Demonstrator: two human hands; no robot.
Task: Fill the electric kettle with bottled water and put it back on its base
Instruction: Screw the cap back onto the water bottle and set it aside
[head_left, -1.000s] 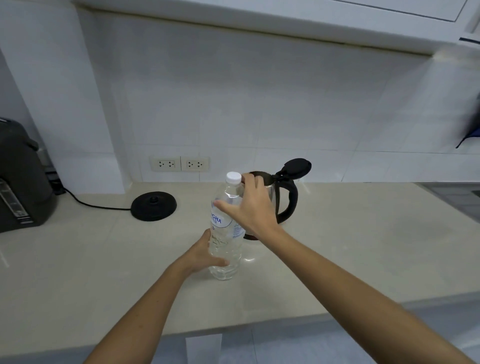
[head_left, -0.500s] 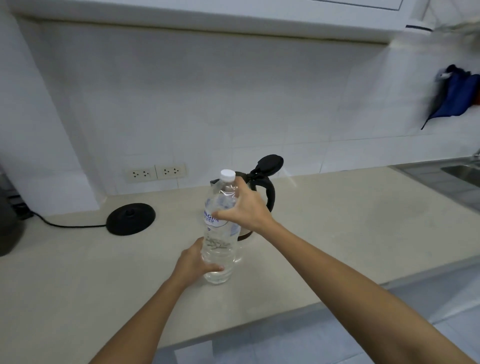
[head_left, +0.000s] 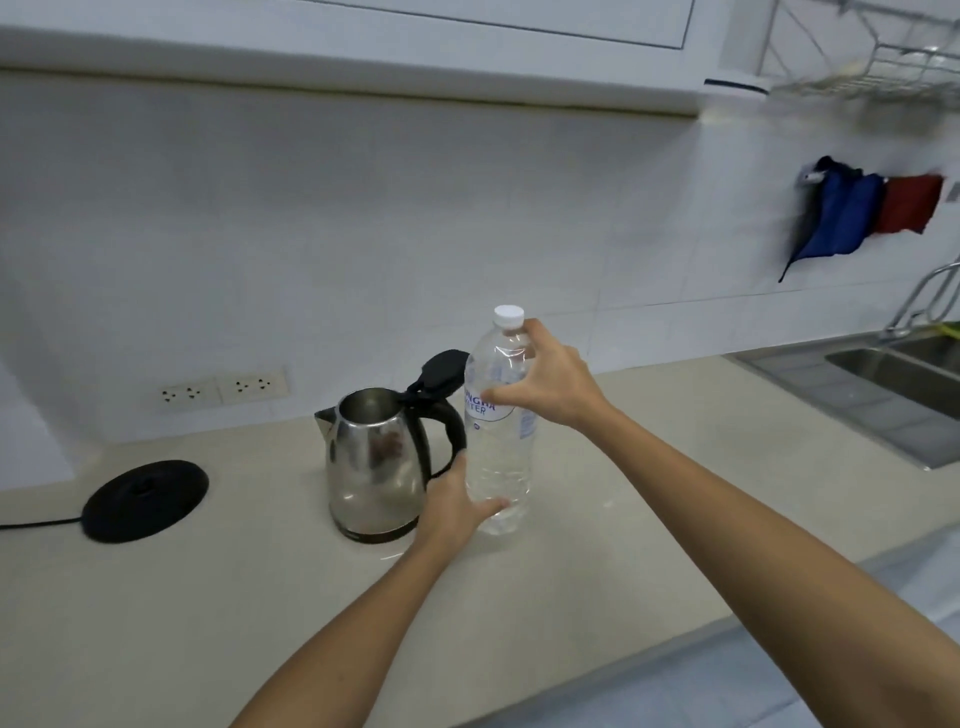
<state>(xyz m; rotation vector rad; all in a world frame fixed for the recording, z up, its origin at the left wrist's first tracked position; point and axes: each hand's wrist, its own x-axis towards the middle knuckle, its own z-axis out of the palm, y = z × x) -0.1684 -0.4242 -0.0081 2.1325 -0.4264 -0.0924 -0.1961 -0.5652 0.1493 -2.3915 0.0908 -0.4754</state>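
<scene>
A clear plastic water bottle (head_left: 500, 457) with a white cap (head_left: 509, 314) stands upright on the beige counter (head_left: 649, 467). My left hand (head_left: 457, 506) wraps its lower part. My right hand (head_left: 550, 382) grips its shoulder, just under the cap, which is still on. Directly left of the bottle stands a steel electric kettle (head_left: 376, 462) with a black handle and its black lid (head_left: 441, 371) flipped open. The round black kettle base (head_left: 145, 500) lies on the counter further left, with its cord running off the left edge.
Two wall sockets (head_left: 223, 388) sit on the tiled wall behind the kettle. A steel sink (head_left: 893, 374) with a tap is at the right. Blue and red cloths (head_left: 862, 210) hang on the wall above it. A wire rack is at the top right.
The bottle, held in both hands, has moved from in front of the kettle to its right side, so the kettle is in full view. The view has turned to the right.
</scene>
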